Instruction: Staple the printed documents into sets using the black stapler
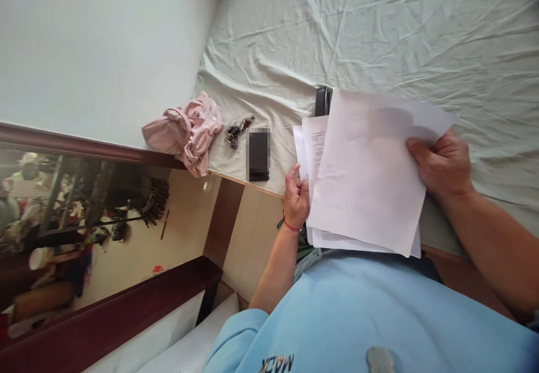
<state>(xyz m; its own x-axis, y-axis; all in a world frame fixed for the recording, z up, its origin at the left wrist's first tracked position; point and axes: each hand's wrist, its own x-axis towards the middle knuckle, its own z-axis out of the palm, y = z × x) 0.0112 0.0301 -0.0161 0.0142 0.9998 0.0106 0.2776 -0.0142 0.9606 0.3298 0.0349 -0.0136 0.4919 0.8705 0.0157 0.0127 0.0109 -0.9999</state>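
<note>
My right hand (pixel 446 165) pinches the upper right edge of a blank-faced white sheet of paper (pixel 370 171), thumb on top and fingers underneath. My left hand (pixel 297 196), with a red string bracelet at the wrist, grips the left edge of several printed sheets (pixel 318 142) that lie beneath the blank one. Lines of small print show along the left and lower margins of that stack. Just past the top left corner of the papers a black object (pixel 322 101) pokes out, mostly covered, so its kind is unclear.
A dark rectangular object (pixel 258 157), blurred out, lies on the pale bedsheet (pixel 286 75) left of the papers. Beside it are a small bunch of keys (pixel 238 130) and a crumpled pink cloth (pixel 189 128). A dark wooden frame (pixel 168 311) and a cluttered doorway view (pixel 84 210) are at lower left.
</note>
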